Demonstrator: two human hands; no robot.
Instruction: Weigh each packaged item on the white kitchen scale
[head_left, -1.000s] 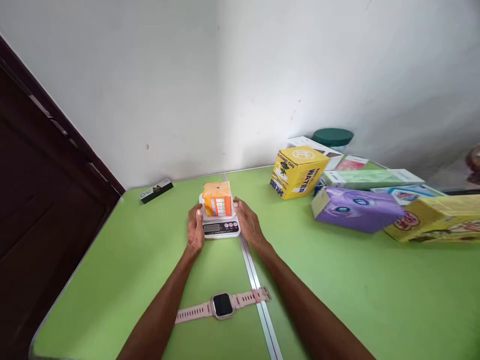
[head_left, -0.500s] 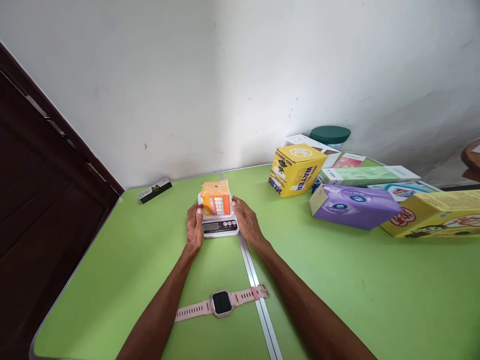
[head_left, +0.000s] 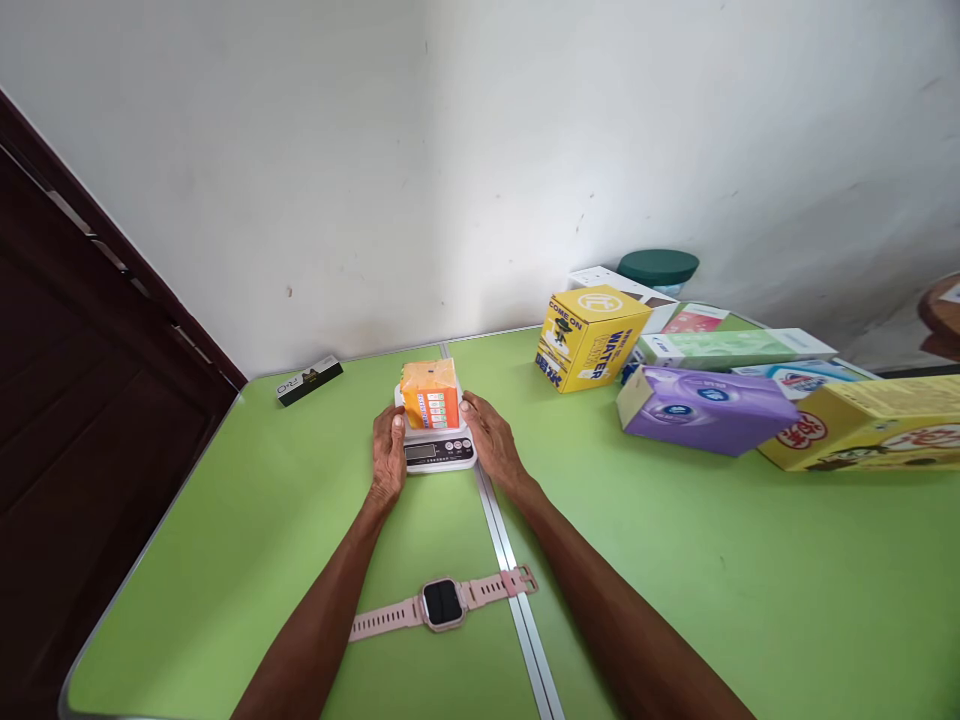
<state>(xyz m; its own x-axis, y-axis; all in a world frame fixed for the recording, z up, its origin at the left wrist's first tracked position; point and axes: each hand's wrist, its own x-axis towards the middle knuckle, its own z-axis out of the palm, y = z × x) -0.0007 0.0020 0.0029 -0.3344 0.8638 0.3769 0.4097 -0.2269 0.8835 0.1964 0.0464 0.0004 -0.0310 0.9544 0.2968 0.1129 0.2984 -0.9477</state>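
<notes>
A white digital kitchen scale (head_left: 466,462) with a dark display strip lies on the green table, its display facing me. On its platform rests an orange soft-wrapped pack (head_left: 431,393) with printed panels on the front. My left hand (head_left: 388,450) is curled against the scale's left side, thumb up by the pack's lower corner. Against the right side, my right hand (head_left: 491,437) holds the scale with its thumb near the platform edge. The far fingers of both hands are partly hidden. Nearer to me, a pink-strapped smartwatch (head_left: 443,605) lies flat between my forearms.
A small black-and-white box (head_left: 310,381) lies at the back left. To the right stand a yellow box (head_left: 592,340), a purple tissue box (head_left: 712,410), a larger yellow box (head_left: 870,425) and a green-lidded container (head_left: 658,266). A metal seam (head_left: 517,610) crosses the green table (head_left: 225,530).
</notes>
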